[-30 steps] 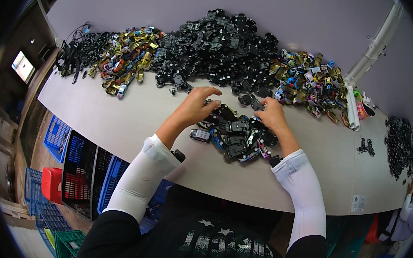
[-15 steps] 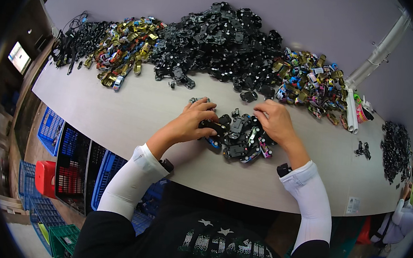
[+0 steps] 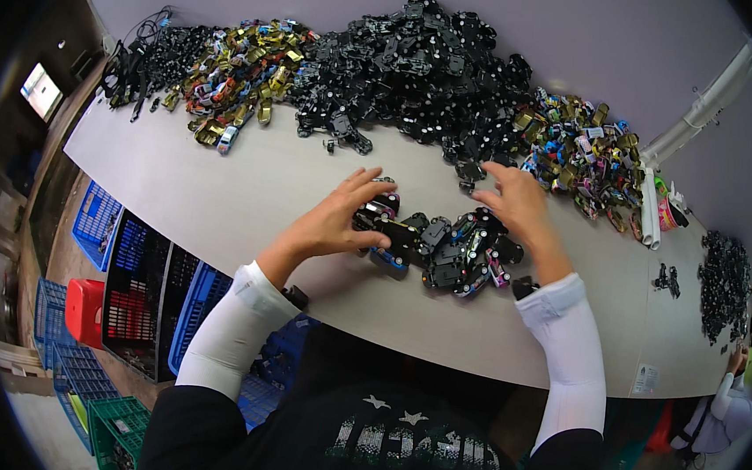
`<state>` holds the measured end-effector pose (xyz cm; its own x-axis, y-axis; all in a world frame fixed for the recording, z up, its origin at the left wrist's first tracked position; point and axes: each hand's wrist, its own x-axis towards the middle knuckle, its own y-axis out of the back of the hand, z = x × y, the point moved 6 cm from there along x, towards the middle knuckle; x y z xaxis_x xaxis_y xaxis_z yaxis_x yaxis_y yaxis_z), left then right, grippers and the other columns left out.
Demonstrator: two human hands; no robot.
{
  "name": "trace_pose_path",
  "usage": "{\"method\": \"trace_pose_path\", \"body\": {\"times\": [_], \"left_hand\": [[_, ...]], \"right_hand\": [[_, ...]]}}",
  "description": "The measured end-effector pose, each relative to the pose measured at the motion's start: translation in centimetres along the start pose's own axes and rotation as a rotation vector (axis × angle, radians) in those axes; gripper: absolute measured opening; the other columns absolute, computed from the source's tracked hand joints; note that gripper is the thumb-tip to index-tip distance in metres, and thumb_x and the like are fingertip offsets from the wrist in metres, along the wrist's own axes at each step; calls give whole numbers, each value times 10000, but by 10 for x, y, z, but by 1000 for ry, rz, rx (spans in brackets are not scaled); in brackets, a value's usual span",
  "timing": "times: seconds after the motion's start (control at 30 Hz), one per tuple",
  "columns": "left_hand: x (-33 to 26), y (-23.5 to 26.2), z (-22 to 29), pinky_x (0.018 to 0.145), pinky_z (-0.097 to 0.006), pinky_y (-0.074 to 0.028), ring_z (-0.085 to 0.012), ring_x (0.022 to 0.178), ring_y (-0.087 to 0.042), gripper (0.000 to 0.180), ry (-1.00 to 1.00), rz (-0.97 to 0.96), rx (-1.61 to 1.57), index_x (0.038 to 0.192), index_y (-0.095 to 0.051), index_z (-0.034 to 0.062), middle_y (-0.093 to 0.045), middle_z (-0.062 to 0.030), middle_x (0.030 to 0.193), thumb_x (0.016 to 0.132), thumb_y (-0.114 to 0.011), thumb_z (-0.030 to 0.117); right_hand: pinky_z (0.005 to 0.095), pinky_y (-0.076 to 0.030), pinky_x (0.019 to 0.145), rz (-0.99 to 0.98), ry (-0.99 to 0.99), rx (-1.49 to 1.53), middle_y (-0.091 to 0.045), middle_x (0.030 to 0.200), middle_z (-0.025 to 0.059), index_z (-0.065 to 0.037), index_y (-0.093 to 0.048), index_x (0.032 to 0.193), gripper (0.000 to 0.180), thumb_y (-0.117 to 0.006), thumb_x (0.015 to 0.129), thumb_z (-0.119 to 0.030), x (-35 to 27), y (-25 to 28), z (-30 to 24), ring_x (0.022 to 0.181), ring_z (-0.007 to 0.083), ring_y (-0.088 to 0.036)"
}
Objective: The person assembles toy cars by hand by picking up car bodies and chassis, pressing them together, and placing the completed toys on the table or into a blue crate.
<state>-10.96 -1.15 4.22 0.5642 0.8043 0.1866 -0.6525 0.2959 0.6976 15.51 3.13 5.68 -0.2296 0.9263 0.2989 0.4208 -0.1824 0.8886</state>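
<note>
A small heap of toy cars and black car chassis lies on the white table in front of me. My left hand rests with spread fingers against the heap's left side, touching a black part. My right hand hovers with fingers apart over the heap's right side, near a lone black piece. Neither hand grips anything that I can see. Behind the heap stretches a big pile of black chassis parts.
Gold and coloured toy car piles lie at the far left and far right. White tubes and more black parts sit at the right. Blue, red and green crates stand on the floor. Another person is at the right edge.
Both hands were pressed down on the small heap, dragging it toward me. Now their fingers have lifted and spread, and the right hand has risen off the heap.
</note>
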Motion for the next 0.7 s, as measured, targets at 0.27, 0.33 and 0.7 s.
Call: {"method": "trace_pose_path", "body": {"times": [0.27,0.33,0.7], "left_hand": [[-6,-12,-1,1110,-565,-198,-461,1386,-168,1172,19,-175,192,1457,-295,200,-188,-216,1516,482,-870,505],[-5,-19,6,1101,-604,-182,-477,1383,-157,1197,27,-196,254,1460,-286,218,-181,-210,1518,460,-876,507],[-45,-15,14,1068,-612,-255,-489,1324,-269,1053,-28,-71,391,1368,-457,252,-364,-150,1430,426,-872,475]], "right_hand": [[377,-479,686,-616,-188,75,-609,723,130,-102,-298,1451,1247,-890,430,-502,-75,21,28,743,293,-620],[366,-444,603,-591,-59,0,-571,649,103,-120,-243,1474,1266,-894,452,-486,-80,10,14,649,270,-588],[440,-514,757,-507,-66,-94,-638,944,243,-45,-160,1467,1288,-880,471,-432,-84,-38,-88,855,393,-640]]}}
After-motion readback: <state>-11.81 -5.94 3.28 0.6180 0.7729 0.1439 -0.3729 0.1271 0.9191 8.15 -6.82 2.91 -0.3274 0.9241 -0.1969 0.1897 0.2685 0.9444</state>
